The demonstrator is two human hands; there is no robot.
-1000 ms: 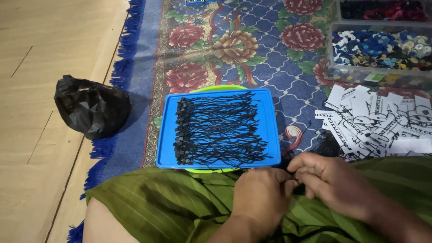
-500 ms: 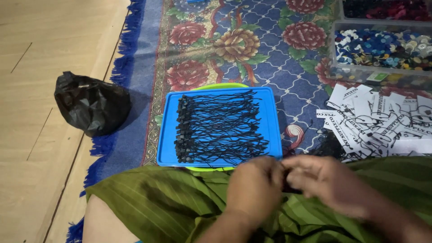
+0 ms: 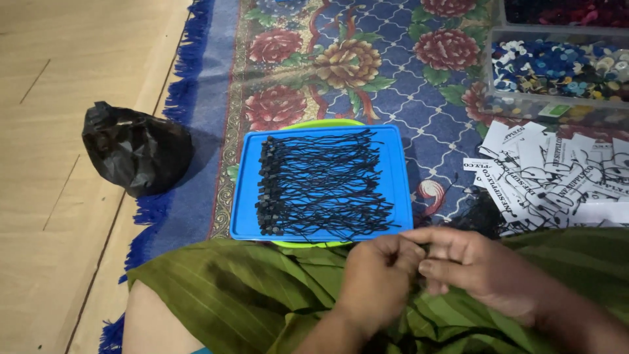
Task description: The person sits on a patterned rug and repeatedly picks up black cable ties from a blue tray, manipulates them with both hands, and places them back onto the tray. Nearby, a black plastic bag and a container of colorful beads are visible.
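Note:
My left hand [image 3: 379, 278] and my right hand [image 3: 481, 267] meet fingertip to fingertip over the green cloth [image 3: 249, 288] on my lap. Both are closed on a small black cord [image 3: 420, 252], most of it hidden by the fingers. Just beyond the hands lies a blue tray [image 3: 246, 196] on a green plate. The tray holds several black cords [image 3: 321, 183] laid in rows, with their knotted ends lined up on the left.
A knotted black plastic bag [image 3: 136, 149] sits on the wooden floor [image 3: 59, 78] at the left. A heap of white printed paper tags [image 3: 557, 177] lies at the right on the flowered rug [image 3: 367, 65]. Behind it stand clear boxes of coloured buttons [image 3: 557, 65].
My hands have drawn closer together, and the fingers have shifted slightly around the cord. The tray, bag and tags have not moved.

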